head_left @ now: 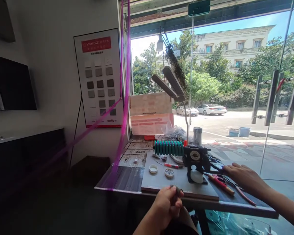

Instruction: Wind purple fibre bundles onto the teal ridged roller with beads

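My left hand point(164, 205) is closed in front of the board's near edge, fingertips pinched together. A small dark grey-green piece point(178, 190) shows at the fingers; its kind is unclear. My right hand point(242, 176) is closed on a dark handle point(217, 169) at the right side of a small black machine point(195, 158). Whether the handle joins the machine cannot be made out. A row of green rings point(168, 148) extends left from the machine, and a rounded white piece point(196, 176) sits at its base. Near my left hand are a dish of small beads point(169, 173) and a white round lid point(153, 169).
Beneath the machine lies a light board point(159, 184) on a dark table point(127, 179). Scissors point(220, 179) and a red-and-tan tool point(221, 185) lie at right; a red marker point(171, 165) lies behind the dish. A lamp point(186, 114) and metal-topped jar point(197, 136) stand behind. Purple strands point(123, 130) hang at left.
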